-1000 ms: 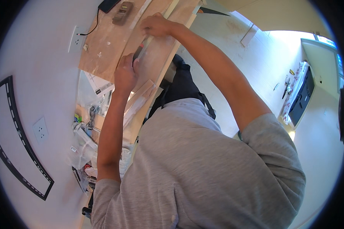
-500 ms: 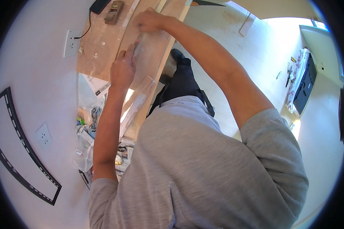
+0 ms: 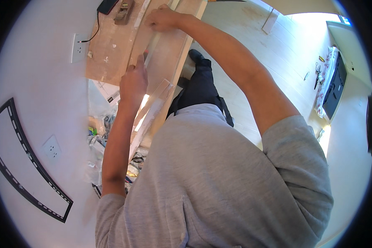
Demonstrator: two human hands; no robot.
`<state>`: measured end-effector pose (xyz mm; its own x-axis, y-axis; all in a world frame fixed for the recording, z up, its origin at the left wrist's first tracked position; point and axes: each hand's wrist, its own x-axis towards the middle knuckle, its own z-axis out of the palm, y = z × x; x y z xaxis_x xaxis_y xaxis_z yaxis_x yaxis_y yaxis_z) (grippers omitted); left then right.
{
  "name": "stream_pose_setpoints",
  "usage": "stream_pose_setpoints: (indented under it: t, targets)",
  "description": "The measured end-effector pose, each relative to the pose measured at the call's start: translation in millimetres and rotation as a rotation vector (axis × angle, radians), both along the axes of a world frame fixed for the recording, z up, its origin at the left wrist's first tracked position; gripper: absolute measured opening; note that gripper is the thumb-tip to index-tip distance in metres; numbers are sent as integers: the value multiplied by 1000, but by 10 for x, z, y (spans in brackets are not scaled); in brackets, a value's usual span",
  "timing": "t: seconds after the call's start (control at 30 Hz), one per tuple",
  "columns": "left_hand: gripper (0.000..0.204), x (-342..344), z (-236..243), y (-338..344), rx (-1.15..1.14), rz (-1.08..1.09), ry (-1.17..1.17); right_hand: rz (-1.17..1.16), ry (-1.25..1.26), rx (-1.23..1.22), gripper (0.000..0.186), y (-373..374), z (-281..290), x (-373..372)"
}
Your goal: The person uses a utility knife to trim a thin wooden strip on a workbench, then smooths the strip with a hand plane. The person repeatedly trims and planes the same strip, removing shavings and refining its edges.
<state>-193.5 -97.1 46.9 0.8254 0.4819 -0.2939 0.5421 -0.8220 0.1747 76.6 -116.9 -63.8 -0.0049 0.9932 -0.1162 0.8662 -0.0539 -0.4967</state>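
Left hand (image 3: 133, 84), upper left of centre: fingers closed around a red-tipped tool (image 3: 146, 53), mostly hidden by the grip, over the wooden bench (image 3: 105, 51). Right hand (image 3: 163, 20), top centre: fingers curled in, low over the bench; can't tell if it grips anything. Brown block-shaped tool (image 3: 124, 12) and dark phone (image 3: 107, 5) with cable lie at upper left. Clear plastic and clutter left of the left forearm.

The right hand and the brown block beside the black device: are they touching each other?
Apart. The head view shows a plain gap between the right hand and the brown block, with a pale strip running through it.
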Motion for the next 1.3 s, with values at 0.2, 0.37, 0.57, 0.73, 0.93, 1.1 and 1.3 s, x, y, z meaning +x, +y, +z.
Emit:
stream_pose_setpoints:
  t: [0.2, 0.37, 0.57, 0.73, 0.93, 1.1, 1.3]
  targets:
    - [41, -208, 8, -27, -12, 5, -51, -24, 68, 2, 21, -57, 13, -38]
    - [40, -153, 44, 53, -49, 5, -66, -14, 98, 61, 17, -93, 45, -18]
    - [40, -114, 100, 82, -121, 28, -47, -45, -34, 13, 24, -61, 111, -102]
    - [37, -169, 20, 53, -125, 69, -69, -195, -15, 236, 36, -101, -4, -559]
    - [37, -209, -18, 20, -57, 52, -14, -191, 33, 262, 38, -150, -131, -618]
    - [37, -355, 57, 15, -57, 68, 96, -149, 64, 313, 38, -163, -69, -563]
    - [40, -578, 59, 34, -65, 43, 33, -100, 56, 148, 28, -221, 67, -538]
